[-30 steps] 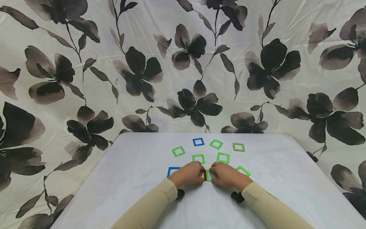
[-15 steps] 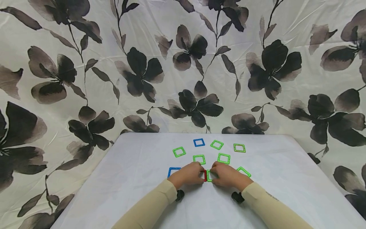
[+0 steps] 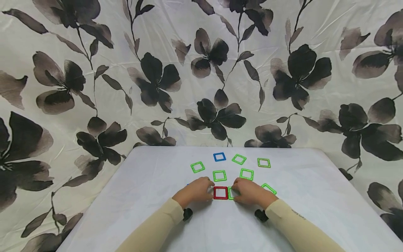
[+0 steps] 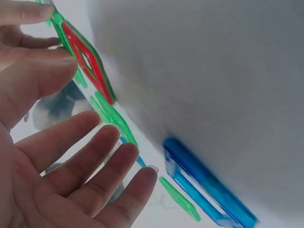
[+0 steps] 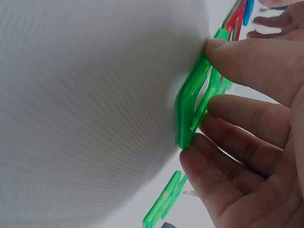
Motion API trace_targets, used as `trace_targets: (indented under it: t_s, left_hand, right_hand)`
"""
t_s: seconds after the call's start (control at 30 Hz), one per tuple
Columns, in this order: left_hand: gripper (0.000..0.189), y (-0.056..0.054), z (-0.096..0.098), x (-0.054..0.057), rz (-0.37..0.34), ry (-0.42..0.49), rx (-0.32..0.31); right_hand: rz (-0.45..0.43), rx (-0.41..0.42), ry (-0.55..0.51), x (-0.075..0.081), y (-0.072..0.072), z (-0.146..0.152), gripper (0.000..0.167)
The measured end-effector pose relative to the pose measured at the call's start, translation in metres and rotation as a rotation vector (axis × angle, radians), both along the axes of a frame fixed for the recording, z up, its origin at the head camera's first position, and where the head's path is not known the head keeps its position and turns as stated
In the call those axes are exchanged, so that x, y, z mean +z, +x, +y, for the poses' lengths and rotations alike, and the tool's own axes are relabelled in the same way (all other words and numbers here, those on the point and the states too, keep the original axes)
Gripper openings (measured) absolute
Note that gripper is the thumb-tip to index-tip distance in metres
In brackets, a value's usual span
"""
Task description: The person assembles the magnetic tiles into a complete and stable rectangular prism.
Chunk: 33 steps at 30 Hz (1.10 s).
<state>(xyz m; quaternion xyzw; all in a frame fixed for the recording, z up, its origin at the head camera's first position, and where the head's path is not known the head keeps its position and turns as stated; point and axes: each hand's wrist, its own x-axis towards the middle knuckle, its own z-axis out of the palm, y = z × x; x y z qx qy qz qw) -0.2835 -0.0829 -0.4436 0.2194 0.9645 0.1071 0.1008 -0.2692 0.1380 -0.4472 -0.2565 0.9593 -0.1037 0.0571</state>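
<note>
A red square frame tile [image 3: 220, 198] lies flat on the white table, edge to edge with a green square frame tile [image 3: 229, 193]. My left hand [image 3: 195, 191] is just left of the red tile; in the left wrist view its fingers are spread and apart from the red tile [image 4: 97, 76]. My right hand [image 3: 250, 191] holds the green tile [image 5: 187, 104] by its edges, thumb on one side and fingertips on the other. A blue frame tile [image 4: 204, 171] lies beside the left hand and is almost wholly hidden in the head view.
Farther back on the white table [image 3: 151, 175] lie several green frame tiles, such as one ahead of the hands [image 3: 219, 170], and a blue tile [image 3: 219, 153]. Another green tile [image 3: 271, 188] is partly behind the right hand. A flowered cloth [image 3: 217, 115] hangs behind.
My left hand has let go of the red tile and moved left, uncovering it and covering most of the near blue tile. The right hand stays on the green tile.
</note>
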Motion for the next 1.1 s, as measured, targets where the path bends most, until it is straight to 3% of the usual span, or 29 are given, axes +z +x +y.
trace_targets:
  t_s: [0.23,0.53,0.8,1.1]
  left_hand:
    - [0.047,0.004,-0.018,0.000,-0.018,0.003,0.051]
    - [0.047,0.002,-0.037,-0.003,-0.029,-0.004,0.100]
    - [0.048,-0.003,-0.049,-0.005,0.013,0.004,0.067]
    - [0.049,-0.003,-0.051,-0.005,-0.004,0.007,0.079]
  right_hand:
    - [0.021,0.040,-0.007,-0.004,0.000,0.002,0.036]
    - [0.034,0.057,0.003,-0.003,0.000,0.002,0.035]
    - [0.034,0.038,0.017,-0.002,-0.001,0.003,0.039]
    - [0.025,0.026,0.011,-0.003,-0.001,0.002,0.039]
